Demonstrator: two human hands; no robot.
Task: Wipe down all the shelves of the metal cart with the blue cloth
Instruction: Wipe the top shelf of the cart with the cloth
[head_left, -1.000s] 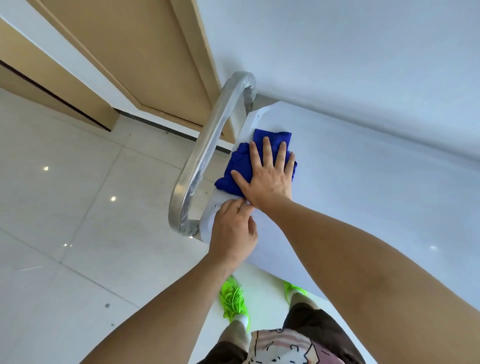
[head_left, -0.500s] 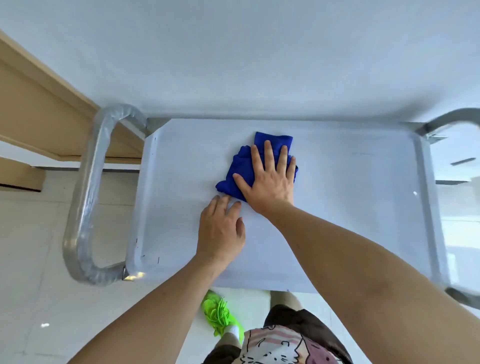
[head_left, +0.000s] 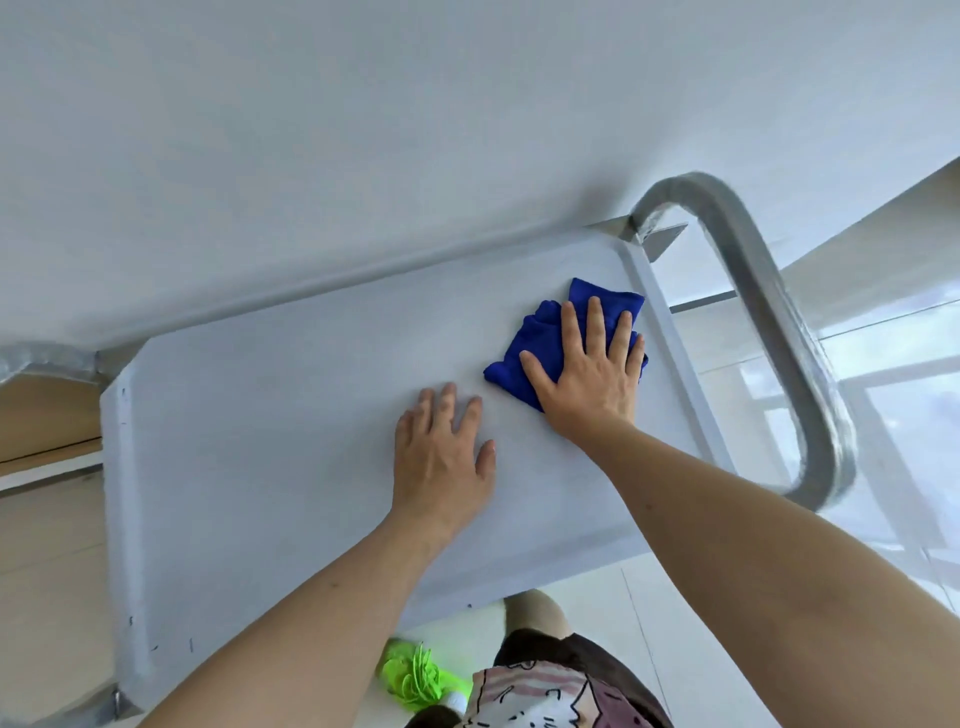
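Blue cloth (head_left: 540, 353) bunched at far right of cart's top shelf (head_left: 260, 415), under flat right hand (head_left: 587, 369). Left hand (head_left: 441, 457) flat on shelf w/ nothing held. Cloth prob soft, light; press w/ palm.

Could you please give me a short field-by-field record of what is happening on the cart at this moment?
surface: top shelf of the metal cart
cloth: blue cloth, bunched, near the shelf's right rim
right hand: flat on the cloth, fingers straight
left hand: flat on the bare shelf, beside the cloth, not touching it
handle: right-end tubular loop, untouched
lower shelves: not in view
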